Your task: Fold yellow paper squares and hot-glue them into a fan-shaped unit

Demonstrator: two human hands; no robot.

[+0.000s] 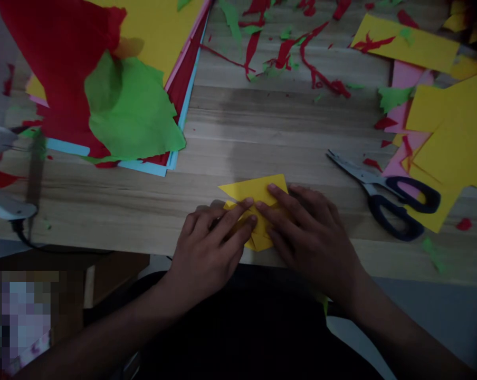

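Craft workspace, type of premises undetermined. Evidence: wood-grain table bearing coloured-paper stack and corded glue gun toward left edge, scissors toward right edge, shredded paper scraps.

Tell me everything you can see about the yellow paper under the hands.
The yellow paper is a small, plain sheet with a matte look. It is creased and folded, with overlapping layers in its lower part. A sharp corner points to the picture's left at the upper edge. It lies on the wooden table, close to the near edge. Fingers of the left hand and right hand rest on it, covering much of its middle, so its full outline cannot be told.
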